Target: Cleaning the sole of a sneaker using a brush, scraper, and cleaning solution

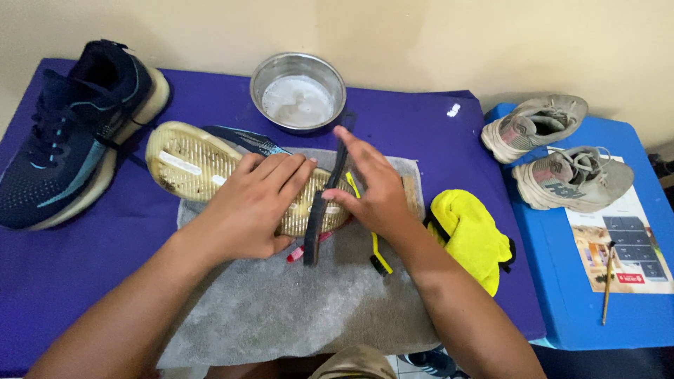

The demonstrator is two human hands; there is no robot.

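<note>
Left hand [256, 203]: palm down with fingers flat, pressing the overturned shoe [210, 168] against the grey towel [281, 309]. Not gripping it, more pinning it there.
Right hand [372, 189]: mostly open with fingers spread, thumb and fingertips lightly pinching a black brush [319, 210] that lies across the sole near the heel end.
Shoe: dark blue, sole up and pretty grimy, sitting on the towel just in front of the steel bowl [298, 91], toe pointing left of the bowl.
Other stuff: the matching shoe [67, 133] is well left of the bowl, a yellow cloth [470, 231] sits down to the bowl's right, and two grey sneakers [562, 154] are far right on a blue surface [562, 309].
What could go wrong: that loose pinch looks like the brush could slip or twist under pressure. Also the bowl is close behind the shoe, so a hard forward stroke could bump it and slop the cloudy water over the purple surface [435, 126].
Hard to see: there's something red and something yellow-handled poking out under the shoe, probably more brushes, but the hands cover most of them. The bristles aren't visible either.
</note>
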